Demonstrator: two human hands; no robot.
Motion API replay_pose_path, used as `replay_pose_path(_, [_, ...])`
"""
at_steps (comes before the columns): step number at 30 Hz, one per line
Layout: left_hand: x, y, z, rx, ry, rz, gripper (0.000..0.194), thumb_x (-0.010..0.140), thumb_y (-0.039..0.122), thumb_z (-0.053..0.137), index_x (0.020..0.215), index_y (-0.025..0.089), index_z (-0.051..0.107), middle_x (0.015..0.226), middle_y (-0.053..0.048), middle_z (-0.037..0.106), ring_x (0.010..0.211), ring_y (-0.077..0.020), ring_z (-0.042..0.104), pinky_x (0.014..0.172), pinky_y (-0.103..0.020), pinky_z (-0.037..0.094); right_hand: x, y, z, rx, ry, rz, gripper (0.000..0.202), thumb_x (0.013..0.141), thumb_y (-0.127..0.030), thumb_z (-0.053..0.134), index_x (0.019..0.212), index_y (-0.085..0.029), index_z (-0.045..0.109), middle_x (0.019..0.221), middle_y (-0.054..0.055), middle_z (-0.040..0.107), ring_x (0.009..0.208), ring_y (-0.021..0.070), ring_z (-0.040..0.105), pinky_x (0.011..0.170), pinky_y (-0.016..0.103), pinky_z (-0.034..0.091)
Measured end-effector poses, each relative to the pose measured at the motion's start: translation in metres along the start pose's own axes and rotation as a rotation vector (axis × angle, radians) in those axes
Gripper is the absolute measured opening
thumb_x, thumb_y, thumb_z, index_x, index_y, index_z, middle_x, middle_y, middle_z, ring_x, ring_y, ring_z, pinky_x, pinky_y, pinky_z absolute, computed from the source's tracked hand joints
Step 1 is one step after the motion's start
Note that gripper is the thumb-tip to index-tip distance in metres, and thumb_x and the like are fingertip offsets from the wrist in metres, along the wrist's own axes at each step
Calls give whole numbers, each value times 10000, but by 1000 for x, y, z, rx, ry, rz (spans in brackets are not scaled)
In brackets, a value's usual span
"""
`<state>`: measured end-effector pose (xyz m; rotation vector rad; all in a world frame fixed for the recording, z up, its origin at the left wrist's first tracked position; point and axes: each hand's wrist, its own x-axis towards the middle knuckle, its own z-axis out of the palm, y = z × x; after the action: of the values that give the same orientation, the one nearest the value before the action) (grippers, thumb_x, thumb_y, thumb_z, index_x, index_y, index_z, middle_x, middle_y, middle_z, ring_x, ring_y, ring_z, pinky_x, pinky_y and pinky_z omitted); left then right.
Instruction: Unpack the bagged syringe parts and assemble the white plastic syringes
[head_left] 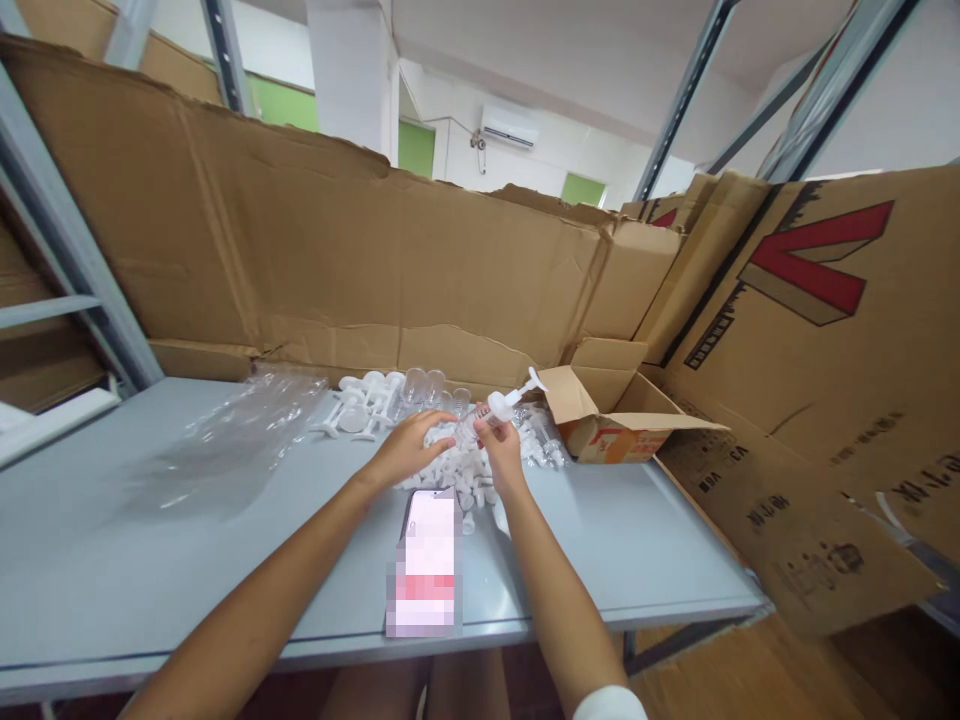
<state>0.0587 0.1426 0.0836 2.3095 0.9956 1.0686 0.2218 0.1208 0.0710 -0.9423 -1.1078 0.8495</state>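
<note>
My right hand (pixel 498 446) grips a clear plastic cylinder with a white cap and a white plunger (pixel 499 405), tilted up to the right. Close to the cylinder's left end is my left hand (pixel 414 446), its thumb and fingers apart with a gap between them. Below both hands lies a heap of small white plastic parts (pixel 459 470). White plungers (pixel 354 412) are piled behind and left of my left hand. Several clear cylinders (pixel 421 386) stand behind the hands. A phone (pixel 429 560) with a lit screen lies in front of the heap.
A clear plastic bag (pixel 247 425) lies on the grey table (pixel 97 520) at the left. An open cardboard box (pixel 619 425) stands at the right. Tall cardboard sheets (pixel 337 240) wall the back, and a large printed carton (pixel 840 370) rises at the right.
</note>
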Motion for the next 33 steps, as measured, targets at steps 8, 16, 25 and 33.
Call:
replay_pose_path(8, [-13, 4, 27, 58, 143, -146, 326, 818, 475, 397, 952, 200, 510, 866, -42, 600, 772, -181, 567, 677, -291, 423, -4, -3, 9, 250, -18, 208, 335, 634, -474, 654, 712, -164, 556, 557, -20, 529, 487, 92, 466, 477, 234, 363])
replay_pose_path(16, [-17, 6, 24, -215, -87, -173, 447, 800, 604, 319, 671, 190, 428, 535, 24, 419, 505, -126, 421, 508, -243, 312, -4, -1, 7, 231, -54, 173, 314, 615, -450, 683, 679, -168, 562, 550, -36, 500, 475, 70, 428, 463, 215, 322])
replay_pose_path(25, [-16, 19, 16, -856, -414, -345, 521, 804, 650, 136, 616, 199, 319, 433, 67, 259, 374, -81, 270, 424, -226, 270, -3, -13, -2, 275, -200, 132, 458, 547, -515, 701, 853, -185, 620, 687, 3, 570, 559, 95, 467, 502, 230, 352])
replay_pose_path(33, [-18, 9, 10, 274, 166, -13, 356, 820, 500, 399, 933, 186, 524, 848, -57, 604, 773, -192, 559, 685, -295, 382, -3, -6, 7, 321, -115, 233, 354, 601, -485, 688, 633, -150, 579, 505, -15, 545, 436, 70, 446, 448, 214, 335])
